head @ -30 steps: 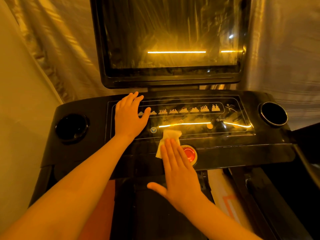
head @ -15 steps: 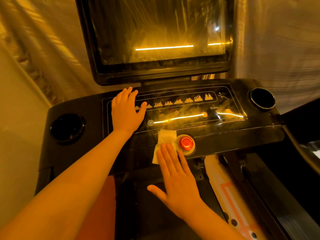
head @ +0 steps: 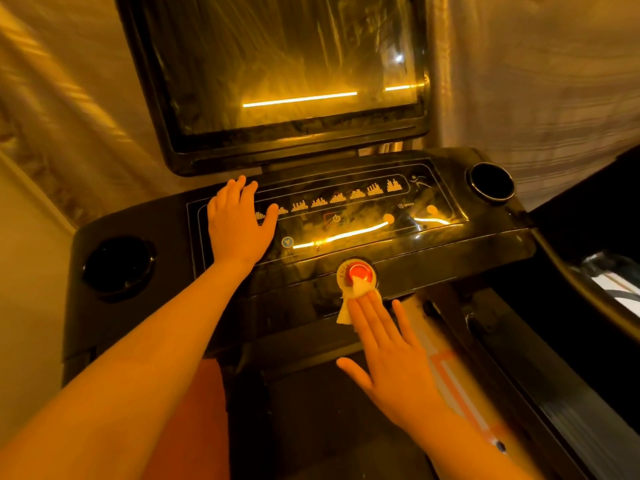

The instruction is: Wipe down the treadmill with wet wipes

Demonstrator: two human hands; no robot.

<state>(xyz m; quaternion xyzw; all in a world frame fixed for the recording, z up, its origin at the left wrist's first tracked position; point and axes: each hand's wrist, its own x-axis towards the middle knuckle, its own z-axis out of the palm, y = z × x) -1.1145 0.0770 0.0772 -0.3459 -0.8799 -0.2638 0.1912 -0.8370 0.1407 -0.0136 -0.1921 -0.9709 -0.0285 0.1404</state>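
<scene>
my right hand (head: 391, 362) flat, fingers straight, pressing the wet wipe (head: 346, 308) on the front edge of the treadmill console (head: 450, 258), wipe touching the red stop button (head: 360, 273) | left hand (head: 239, 225) spread flat on the touch panel (head: 346, 216) (it's lit) | risk: leaning there could trigger a key; the wipe may snag on the button
</scene>
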